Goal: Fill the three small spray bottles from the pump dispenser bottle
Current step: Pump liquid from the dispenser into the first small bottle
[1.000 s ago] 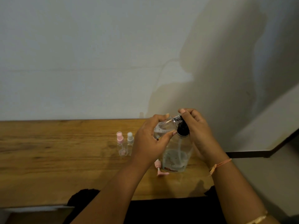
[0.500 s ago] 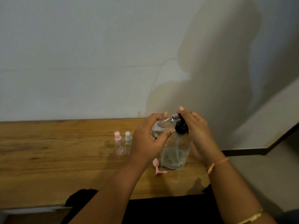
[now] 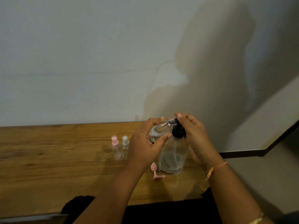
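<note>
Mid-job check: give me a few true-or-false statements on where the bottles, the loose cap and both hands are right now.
1. The left hand holds a small clear bottle tilted toward the black pump head. True.
2. The right hand lies flat on the table. False: it grips the black pump head of the dispenser bottle.
3. A pink-capped bottle and a white-capped bottle stand left of the hands. True.
4. The loose pink spray top is screwed onto the held bottle. False: it lies on the wooden table by the dispenser bottle's base.
5. The dispenser bottle lies on its side. False: it stands upright.
</note>
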### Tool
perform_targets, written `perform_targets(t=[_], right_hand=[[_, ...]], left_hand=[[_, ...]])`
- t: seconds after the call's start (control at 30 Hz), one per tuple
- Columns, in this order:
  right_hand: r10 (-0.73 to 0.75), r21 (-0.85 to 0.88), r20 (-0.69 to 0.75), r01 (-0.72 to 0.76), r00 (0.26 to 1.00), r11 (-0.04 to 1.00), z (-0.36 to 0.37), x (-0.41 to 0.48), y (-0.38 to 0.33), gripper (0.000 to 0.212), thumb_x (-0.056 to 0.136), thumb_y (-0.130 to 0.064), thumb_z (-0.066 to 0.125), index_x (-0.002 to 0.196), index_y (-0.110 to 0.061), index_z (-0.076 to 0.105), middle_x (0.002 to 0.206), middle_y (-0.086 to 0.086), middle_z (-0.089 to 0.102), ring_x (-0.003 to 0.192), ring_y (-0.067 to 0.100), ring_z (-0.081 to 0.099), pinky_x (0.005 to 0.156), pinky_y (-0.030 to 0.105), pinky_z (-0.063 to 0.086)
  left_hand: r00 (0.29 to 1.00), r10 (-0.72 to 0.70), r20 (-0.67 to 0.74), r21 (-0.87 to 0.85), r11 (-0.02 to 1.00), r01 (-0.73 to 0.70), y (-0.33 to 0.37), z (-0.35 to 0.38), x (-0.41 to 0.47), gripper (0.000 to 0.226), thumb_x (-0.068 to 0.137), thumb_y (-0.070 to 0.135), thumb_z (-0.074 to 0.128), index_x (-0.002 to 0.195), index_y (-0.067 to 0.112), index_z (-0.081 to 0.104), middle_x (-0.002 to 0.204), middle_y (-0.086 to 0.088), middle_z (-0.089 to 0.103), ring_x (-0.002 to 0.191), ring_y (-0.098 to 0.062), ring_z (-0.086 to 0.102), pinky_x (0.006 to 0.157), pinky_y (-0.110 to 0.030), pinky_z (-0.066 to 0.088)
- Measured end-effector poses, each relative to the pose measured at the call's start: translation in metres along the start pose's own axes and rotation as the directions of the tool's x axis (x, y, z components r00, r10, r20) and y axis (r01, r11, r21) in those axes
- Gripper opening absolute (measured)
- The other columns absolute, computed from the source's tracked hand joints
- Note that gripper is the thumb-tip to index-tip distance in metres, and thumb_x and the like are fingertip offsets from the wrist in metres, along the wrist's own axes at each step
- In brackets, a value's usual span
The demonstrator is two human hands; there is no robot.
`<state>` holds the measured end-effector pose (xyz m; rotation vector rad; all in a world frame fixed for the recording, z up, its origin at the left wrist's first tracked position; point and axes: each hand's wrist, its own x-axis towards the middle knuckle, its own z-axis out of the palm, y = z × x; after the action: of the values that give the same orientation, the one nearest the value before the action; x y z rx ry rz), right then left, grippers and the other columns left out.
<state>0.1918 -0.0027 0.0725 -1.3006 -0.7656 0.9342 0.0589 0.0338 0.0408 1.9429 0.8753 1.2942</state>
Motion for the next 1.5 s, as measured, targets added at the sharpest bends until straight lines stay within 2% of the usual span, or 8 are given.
perform_targets(t=[0.1, 0.4, 0.5, 0.6, 0.8, 0.93, 1.27, 1.5], right_hand=[[0.005, 0.002, 0.006, -0.005, 1.0, 1.0, -0.0016, 0.0012, -0.0003, 0.013, 0.093, -0.021, 0.052, 0.103, -0.019, 0.06, 0.106, 0.007, 0.065, 0.103, 0.021, 0.06, 0.092, 0.035, 0.049], [0.003, 0.007, -0.002, -0.003, 1.0, 1.0, -0.0008, -0.0008, 0.0033, 0.026, 0.092, -0.034, 0.054, 0.106, -0.014, 0.063, 0.109, 0.01, 0.066, 0.108, 0.026, 0.059, 0.099, 0.044, 0.046], [-0.006, 0.031, -0.028, 0.006, 1.0, 1.0, 0.0007, -0.001, 0.004, 0.018, 0.092, -0.03, 0.053, 0.099, -0.017, 0.064, 0.103, 0.006, 0.066, 0.104, 0.023, 0.06, 0.093, 0.036, 0.048], [-0.019, 0.038, -0.019, 0.019, 1.0, 0.999, -0.0003, -0.0016, 0.0039, 0.019, 0.091, -0.029, 0.055, 0.103, -0.017, 0.063, 0.104, 0.005, 0.065, 0.103, 0.02, 0.06, 0.087, 0.031, 0.049], [-0.051, 0.001, -0.004, 0.051, 0.999, 0.999, -0.0023, -0.0002, 0.0042, 0.023, 0.092, -0.025, 0.053, 0.112, -0.016, 0.06, 0.103, 0.0, 0.064, 0.097, 0.011, 0.059, 0.077, 0.023, 0.047], [-0.04, 0.029, -0.011, 0.04, 0.999, 0.999, -0.003, 0.0013, 0.0032, 0.022, 0.09, -0.025, 0.055, 0.108, -0.015, 0.061, 0.099, 0.0, 0.065, 0.096, 0.013, 0.06, 0.08, 0.025, 0.048], [-0.069, 0.003, -0.023, 0.069, 0.997, 0.998, 0.0012, 0.0005, 0.0023, 0.017, 0.093, -0.02, 0.051, 0.108, -0.017, 0.059, 0.097, -0.003, 0.062, 0.091, 0.007, 0.059, 0.072, 0.018, 0.046], [-0.06, 0.006, -0.037, 0.06, 0.998, 0.998, 0.0021, -0.0006, 0.0015, 0.015, 0.092, -0.021, 0.054, 0.107, -0.023, 0.058, 0.104, 0.006, 0.064, 0.1, 0.02, 0.061, 0.085, 0.034, 0.05]], left_hand=[[1.0, -0.002, -0.001, 0.017, 1.0, 0.002, 0.0015, -0.0006, -0.0005, 0.043, 0.075, 0.029, 0.076, 0.101, 0.05, 0.05, 0.104, 0.021, 0.06, 0.1, -0.003, 0.06, 0.074, -0.016, 0.053], [1.0, 0.018, -0.026, -0.025, 1.0, -0.019, 0.003, 0.0006, 0.0005, 0.037, 0.075, 0.04, 0.072, 0.107, 0.043, 0.054, 0.102, 0.014, 0.064, 0.095, -0.003, 0.062, 0.073, -0.024, 0.055], [0.999, 0.032, -0.027, -0.068, 0.997, -0.034, 0.0031, 0.0007, 0.0008, 0.037, 0.075, 0.027, 0.077, 0.106, 0.034, 0.057, 0.098, 0.016, 0.064, 0.092, 0.0, 0.063, 0.07, -0.015, 0.052], [1.0, -0.012, -0.01, -0.067, 0.998, 0.011, 0.0053, -0.0001, 0.0006, 0.042, 0.074, 0.022, 0.078, 0.101, 0.044, 0.054, 0.1, 0.02, 0.063, 0.096, 0.003, 0.061, 0.068, -0.009, 0.049], [1.0, -0.03, -0.004, -0.031, 0.999, 0.03, -0.0006, -0.0001, 0.0004, 0.041, 0.075, 0.028, 0.078, 0.101, 0.049, 0.054, 0.108, 0.017, 0.064, 0.102, 0.0, 0.06, 0.08, -0.023, 0.055], [1.0, -0.017, -0.01, -0.035, 0.999, 0.017, 0.0032, -0.0007, 0.002, 0.042, 0.075, 0.025, 0.078, 0.099, 0.049, 0.053, 0.102, 0.022, 0.063, 0.099, 0.004, 0.059, 0.076, -0.011, 0.05], [0.999, -0.037, 0.004, -0.023, 0.999, 0.037, 0.0031, -0.002, 0.0014, 0.041, 0.075, 0.027, 0.077, 0.098, 0.049, 0.052, 0.105, 0.019, 0.063, 0.101, 0.002, 0.06, 0.079, -0.011, 0.05], [0.999, -0.047, 0.007, -0.021, 0.999, 0.047, 0.0047, -0.0024, 0.0006, 0.041, 0.074, 0.027, 0.078, 0.101, 0.047, 0.054, 0.104, 0.02, 0.063, 0.1, 0.003, 0.06, 0.078, -0.015, 0.051]])
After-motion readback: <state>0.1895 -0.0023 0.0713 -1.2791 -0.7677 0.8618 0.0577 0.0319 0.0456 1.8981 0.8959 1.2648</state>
